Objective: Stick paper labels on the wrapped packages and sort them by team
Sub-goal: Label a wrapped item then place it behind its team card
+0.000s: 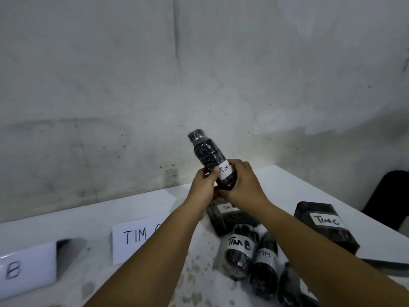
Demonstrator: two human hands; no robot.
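Note:
A black plastic-wrapped bottle (207,151) is held up above the white table (287,187), tilted with its cap to the upper left. My left hand (202,185) grips its lower part from the left. My right hand (245,185) grips it from the right, fingers curled over the top edge of a white paper label (225,170) reading "TIM". On the table lie a flat package (225,218) labelled "TIM", a bottle (241,251) marked "TIM B", another bottle (265,267) marked "TIM", and a box (325,227) marked "TIM C".
A paper sign (132,238) reading "TIM", partly hidden by my left forearm, lies at centre left. Another sign (24,269) showing "B" lies at the far left. A grey wall stands behind the table. A dark object (389,196) sits at the right, beyond the table's edge.

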